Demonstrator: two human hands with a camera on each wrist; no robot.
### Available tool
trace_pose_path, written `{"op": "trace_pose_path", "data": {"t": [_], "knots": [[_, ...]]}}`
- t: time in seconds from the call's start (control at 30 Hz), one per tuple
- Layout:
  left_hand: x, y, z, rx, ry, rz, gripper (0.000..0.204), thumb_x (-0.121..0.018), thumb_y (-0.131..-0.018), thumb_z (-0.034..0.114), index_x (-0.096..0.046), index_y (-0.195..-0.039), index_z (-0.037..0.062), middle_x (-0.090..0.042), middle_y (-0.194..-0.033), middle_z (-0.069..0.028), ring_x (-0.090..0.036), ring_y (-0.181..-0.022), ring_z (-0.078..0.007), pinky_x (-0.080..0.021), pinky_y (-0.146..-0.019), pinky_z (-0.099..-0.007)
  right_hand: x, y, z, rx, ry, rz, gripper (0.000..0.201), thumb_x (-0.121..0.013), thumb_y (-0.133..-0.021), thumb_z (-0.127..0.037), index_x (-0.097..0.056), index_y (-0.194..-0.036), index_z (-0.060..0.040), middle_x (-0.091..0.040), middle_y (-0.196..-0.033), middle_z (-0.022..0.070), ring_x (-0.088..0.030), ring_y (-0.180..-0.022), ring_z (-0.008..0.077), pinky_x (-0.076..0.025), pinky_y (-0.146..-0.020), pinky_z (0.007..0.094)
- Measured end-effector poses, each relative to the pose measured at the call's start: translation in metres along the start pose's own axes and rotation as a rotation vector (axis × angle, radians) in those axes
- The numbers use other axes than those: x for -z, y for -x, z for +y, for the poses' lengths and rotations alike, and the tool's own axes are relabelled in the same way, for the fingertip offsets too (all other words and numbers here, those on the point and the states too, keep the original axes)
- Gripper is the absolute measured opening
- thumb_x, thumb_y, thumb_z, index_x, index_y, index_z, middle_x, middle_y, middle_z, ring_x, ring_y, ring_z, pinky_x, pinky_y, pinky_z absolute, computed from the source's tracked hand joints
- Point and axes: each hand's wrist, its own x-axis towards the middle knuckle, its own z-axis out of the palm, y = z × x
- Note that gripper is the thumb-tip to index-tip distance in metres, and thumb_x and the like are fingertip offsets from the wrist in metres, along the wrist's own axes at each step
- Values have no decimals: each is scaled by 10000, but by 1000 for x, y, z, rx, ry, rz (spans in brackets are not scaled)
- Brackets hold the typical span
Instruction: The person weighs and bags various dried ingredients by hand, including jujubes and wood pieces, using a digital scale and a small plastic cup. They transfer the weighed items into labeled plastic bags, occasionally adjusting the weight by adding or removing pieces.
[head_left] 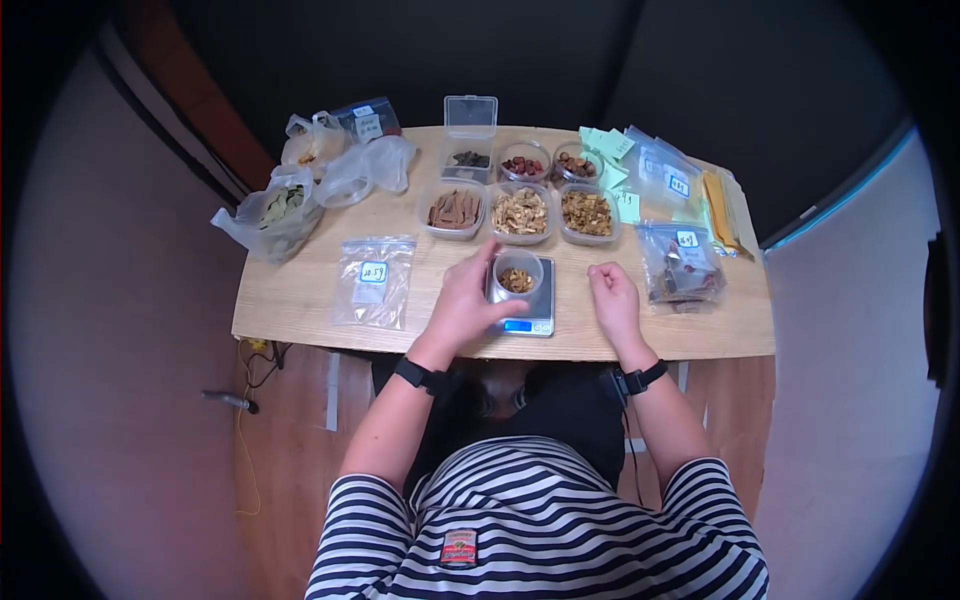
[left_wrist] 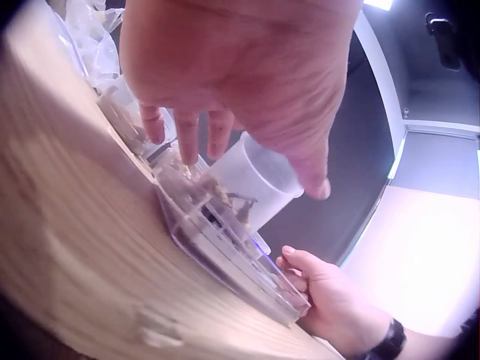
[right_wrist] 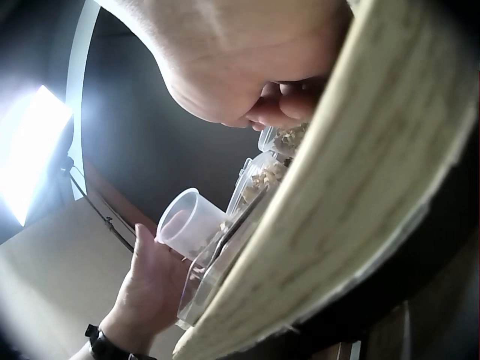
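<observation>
A clear plastic cup (head_left: pixel 520 260) with brown dried pieces at its bottom stands upright on a small digital scale (head_left: pixel 542 308), whose display glows blue. My left hand (head_left: pixel 464 300) is at the cup's left side, thumb and fingers spread about it. In the left wrist view, the straight fingers (left_wrist: pixel 187 139) reach past the cup (left_wrist: pixel 251 176), and the thumb tip is close by its rim. Right of the scale, my right hand (head_left: pixel 616 300) rests by the tabletop with loosely curled fingers; nothing shows in it.
Behind the scale stand tubs of bark strips (head_left: pixel 455 210), pale chips (head_left: pixel 520 212) and yellowish pieces (head_left: pixel 588 213), with more tubs beyond. A labelled zip bag (head_left: pixel 390 300) lies left, another bag (head_left: pixel 682 265) right. Plastic bags (head_left: pixel 285 215) crowd the back left; green notes (head_left: pixel 628 207) lie back right.
</observation>
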Motion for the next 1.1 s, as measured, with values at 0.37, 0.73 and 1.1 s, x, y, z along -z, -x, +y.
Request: {"op": "trace_pose_path", "data": {"t": [0.37,0.73,1.1], "knots": [[18,21,-33,375,-107,204,313,-614,-984,240,-642,-786,-1,-614,-701,-159,-602,-656,-331,-464,-624,-414,-8,12,1,146,210,48,231,-650,-972,-190,-615,-858,6,-536,-576,62,-479,-513,121,-402,-513,308],[14,21,-36,255,-274,183,318,-626,-961,252,-626,-757,9,-605,-707,-181,-588,-659,-380,-461,-616,-441,-8,14,-2,140,243,58,247,-644,-977,-224,-629,-869,-3,-553,-586,73,-500,-513,160,-412,-524,322],[14,21,-39,277,-292,157,345,-621,-979,276,-635,-780,-6,-617,-707,-171,-600,-654,-346,-459,-621,-418,-10,15,-4,113,263,47,240,-661,-968,-244,-655,-898,-14,-622,-646,77,-562,-558,167,-448,-561,313]]}}
